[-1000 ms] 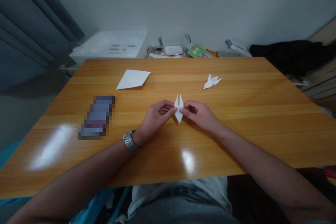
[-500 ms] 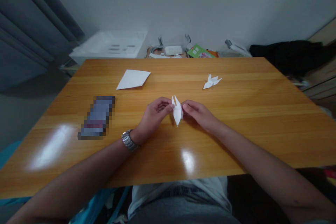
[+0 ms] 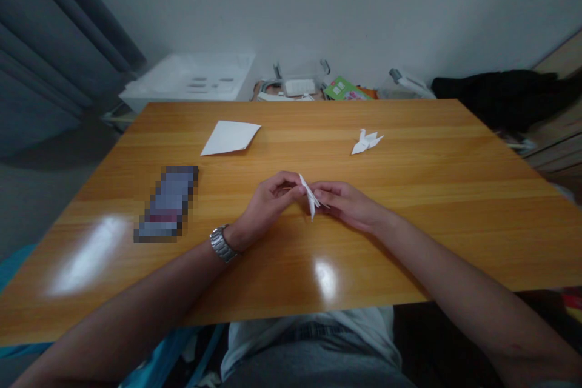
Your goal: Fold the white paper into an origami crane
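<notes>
A small folded white paper figure (image 3: 310, 196) is held between both hands over the middle of the wooden table (image 3: 409, 206). My left hand (image 3: 268, 203), with a metal watch on its wrist, pinches the paper's left side. My right hand (image 3: 348, 203) pinches its right side, fingers closed on it. The paper is turned edge-on, so I see it as a thin slanted strip.
A flat white sheet (image 3: 230, 137) lies at the back left of the table. A finished white paper figure (image 3: 366, 141) sits at the back right. A blurred dark rectangle (image 3: 167, 203) lies to the left. Boxes and clutter stand behind the table; dark cloth lies at the right.
The paper figure has turned from facing me with two points up to nearly edge-on. Both hands have stayed in place, rotating slightly with it.
</notes>
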The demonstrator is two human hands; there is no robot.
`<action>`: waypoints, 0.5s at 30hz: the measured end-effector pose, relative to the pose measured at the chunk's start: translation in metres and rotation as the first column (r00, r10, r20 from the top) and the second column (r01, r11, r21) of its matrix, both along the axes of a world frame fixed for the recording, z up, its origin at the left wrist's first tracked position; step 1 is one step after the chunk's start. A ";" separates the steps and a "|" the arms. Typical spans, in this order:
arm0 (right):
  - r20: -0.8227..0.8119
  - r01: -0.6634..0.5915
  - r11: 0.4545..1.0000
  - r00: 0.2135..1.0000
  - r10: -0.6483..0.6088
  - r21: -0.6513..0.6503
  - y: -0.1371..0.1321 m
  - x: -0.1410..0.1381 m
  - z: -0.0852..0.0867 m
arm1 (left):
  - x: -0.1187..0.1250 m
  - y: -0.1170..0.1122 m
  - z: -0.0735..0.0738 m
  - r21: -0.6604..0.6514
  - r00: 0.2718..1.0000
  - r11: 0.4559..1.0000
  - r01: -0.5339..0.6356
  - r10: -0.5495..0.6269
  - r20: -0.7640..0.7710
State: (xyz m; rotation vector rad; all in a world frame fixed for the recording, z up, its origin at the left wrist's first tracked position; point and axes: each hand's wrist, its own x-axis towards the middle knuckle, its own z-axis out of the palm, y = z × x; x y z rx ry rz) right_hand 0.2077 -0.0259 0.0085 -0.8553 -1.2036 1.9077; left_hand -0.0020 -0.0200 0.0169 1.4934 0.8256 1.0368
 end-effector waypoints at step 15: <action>0.094 0.190 0.975 0.975 -0.201 0.113 -0.001 -0.004 0.006 | -0.002 -0.001 0.004 0.057 0.995 0.995 -0.086 0.088 -0.041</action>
